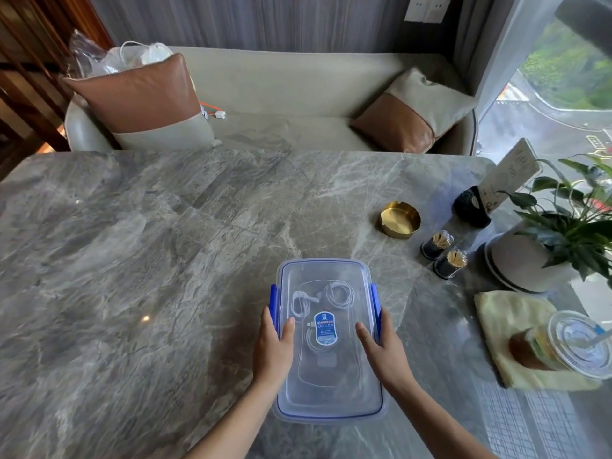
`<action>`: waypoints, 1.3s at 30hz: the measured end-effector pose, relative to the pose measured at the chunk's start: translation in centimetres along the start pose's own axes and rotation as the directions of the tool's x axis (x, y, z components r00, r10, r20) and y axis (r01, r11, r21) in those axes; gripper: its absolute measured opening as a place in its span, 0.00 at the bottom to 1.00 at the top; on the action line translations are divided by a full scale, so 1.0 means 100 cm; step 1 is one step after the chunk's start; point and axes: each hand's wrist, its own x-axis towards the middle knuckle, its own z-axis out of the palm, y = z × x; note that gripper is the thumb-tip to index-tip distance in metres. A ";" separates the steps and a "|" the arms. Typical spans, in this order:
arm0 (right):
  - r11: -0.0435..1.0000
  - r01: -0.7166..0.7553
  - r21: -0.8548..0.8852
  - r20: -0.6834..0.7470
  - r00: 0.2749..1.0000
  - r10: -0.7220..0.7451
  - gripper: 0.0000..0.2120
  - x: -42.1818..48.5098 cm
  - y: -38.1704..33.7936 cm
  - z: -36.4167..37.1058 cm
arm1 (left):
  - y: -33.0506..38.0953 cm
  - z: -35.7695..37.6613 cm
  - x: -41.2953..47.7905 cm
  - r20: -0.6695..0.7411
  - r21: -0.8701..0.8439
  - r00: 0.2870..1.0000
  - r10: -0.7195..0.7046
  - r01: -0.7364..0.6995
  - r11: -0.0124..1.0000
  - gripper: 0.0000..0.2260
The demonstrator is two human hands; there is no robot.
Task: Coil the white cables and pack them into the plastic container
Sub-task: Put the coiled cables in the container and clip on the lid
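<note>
A clear plastic container (331, 399) with blue side clips and its lid on stands on the grey marble table, near the front edge. Through the lid I see coiled white cables (337, 294) inside, partly under a blue label. My left hand (273, 347) grips the container's left side, thumb on the lid. On the right side my right hand (384, 351) does the same, thumb on the lid and fingers over the blue clip.
A gold ashtray (400, 220), two toothpick jars (443, 255), a potted plant (563, 233) and an iced drink (559, 349) on a yellow cloth crowd the table's right side. A sofa with cushions and a plastic bag (132, 59) of cables stands beyond the table.
</note>
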 end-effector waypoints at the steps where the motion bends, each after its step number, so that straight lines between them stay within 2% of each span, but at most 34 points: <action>1: 1.000 -0.002 0.014 0.006 1.000 0.002 0.17 0.000 -0.001 -0.001 | 0.000 0.000 0.000 0.013 -0.014 1.000 -0.012 0.012 1.000 0.27; 6: 0.988 -0.080 0.133 0.016 0.997 0.079 0.12 0.005 -0.003 -0.010 | 0.001 -0.003 0.002 0.036 -0.156 0.998 -0.060 0.065 0.986 0.27; 12: 0.994 -0.086 0.067 0.021 0.996 0.084 0.22 0.005 -0.006 -0.017 | 0.004 -0.008 0.002 0.065 -0.193 0.997 -0.042 0.054 0.980 0.19; 14: 0.998 -0.059 0.024 0.001 0.998 0.059 0.24 0.004 -0.007 -0.016 | 0.005 -0.007 0.003 0.056 -0.195 0.998 -0.038 0.049 0.980 0.18; 16: 0.999 -0.039 0.007 -0.029 0.999 0.039 0.23 0.004 -0.007 -0.015 | 0.005 -0.007 0.004 0.050 -0.225 0.998 -0.043 0.054 0.973 0.18; 19: 0.996 -0.064 0.068 -0.050 0.996 0.068 0.16 0.008 -0.008 -0.015 | 0.007 -0.010 0.005 0.031 -0.298 0.997 -0.065 0.071 0.952 0.13; 22: 0.994 -0.086 0.073 -0.009 0.996 0.087 0.20 0.014 -0.011 -0.016 | 0.009 -0.016 0.007 0.036 -0.307 0.997 -0.067 0.075 0.949 0.10; 26: 0.996 -0.059 0.070 0.038 0.998 0.057 0.29 0.013 -0.013 -0.018 | 0.006 -0.021 0.006 0.120 -0.314 0.991 -0.059 0.094 0.945 0.15; 29: 1.000 0.031 -0.007 0.051 0.998 -0.030 0.34 0.012 -0.014 -0.019 | 0.007 -0.023 0.008 0.106 -0.303 0.994 -0.019 0.050 0.952 0.20; 32: 0.984 0.113 -0.136 0.015 0.994 -0.112 0.31 0.011 -0.015 -0.016 | 0.008 -0.022 0.007 0.050 -0.203 0.996 0.070 -0.059 0.977 0.24; 35: 0.978 0.124 -0.170 -0.012 0.992 -0.128 0.29 0.012 -0.014 -0.012 | 0.008 -0.016 0.002 -0.003 -0.053 0.981 0.192 -0.192 0.980 0.27; 39: 0.992 0.097 -0.082 -0.045 0.994 -0.101 0.26 0.013 -0.012 -0.010 | 0.012 -0.012 0.000 -0.006 -0.096 0.981 0.193 -0.193 0.977 0.26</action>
